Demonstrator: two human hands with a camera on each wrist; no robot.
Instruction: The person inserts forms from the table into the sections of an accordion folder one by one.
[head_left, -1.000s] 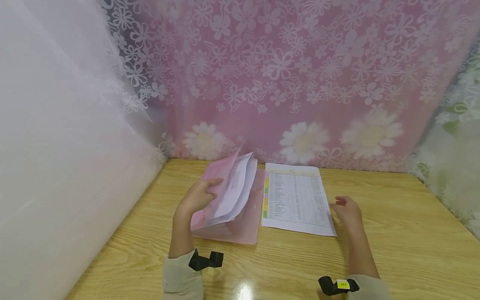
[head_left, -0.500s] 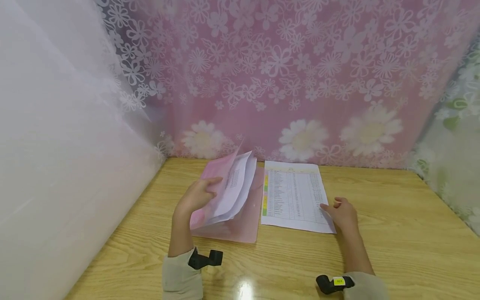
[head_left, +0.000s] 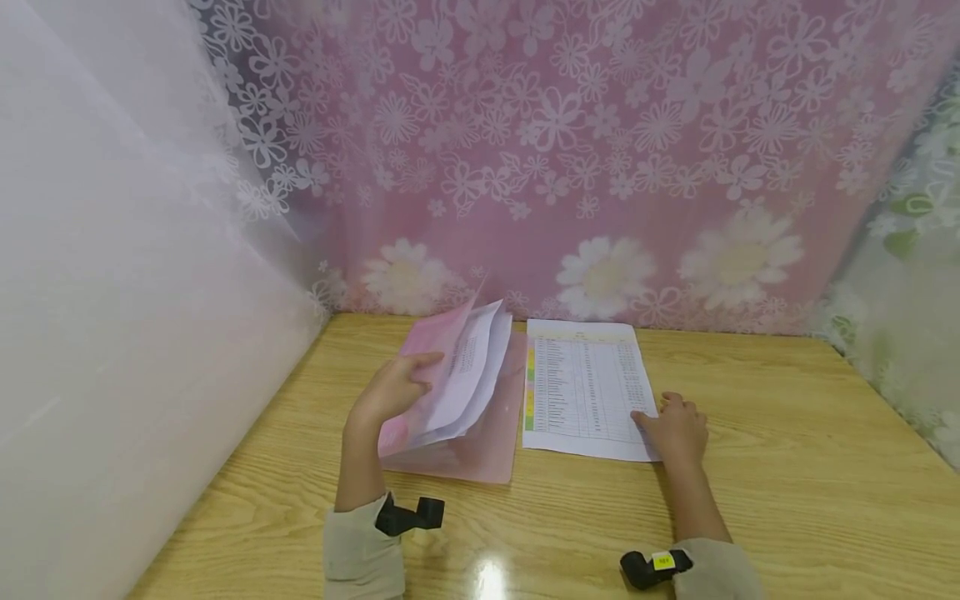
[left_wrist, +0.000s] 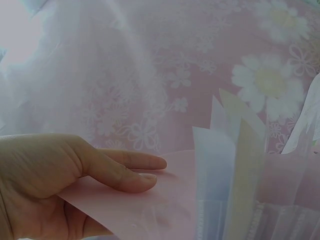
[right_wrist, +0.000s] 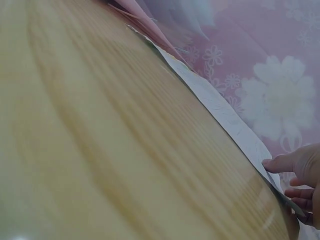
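A pink folder [head_left: 495, 454] stands partly open at the middle left, with white pages [head_left: 468, 392] fanned up inside. My left hand [head_left: 388, 390] holds its raised front cover [left_wrist: 165, 200], thumb on one face and fingers behind. To the folder's right lies a white printed sheet [head_left: 588, 387], a table with a coloured strip down its left side. My right hand [head_left: 678, 429] pinches the sheet's right edge near the lower corner. In the right wrist view the thumb [right_wrist: 280, 163] lies on top of the paper and the other fingers are at its underside.
Everything lies on a wood-grain table [head_left: 300, 500]. A pink flowered curtain [head_left: 585, 167] hangs along the back edge, with a whitish sheet [head_left: 135, 292] on the left and a green-leafed curtain [head_left: 911, 292] on the right.
My right hand has moved left from beside the sheet onto its right edge and now pinches it. The left hand keeps its hold on the folder cover, which stays raised.
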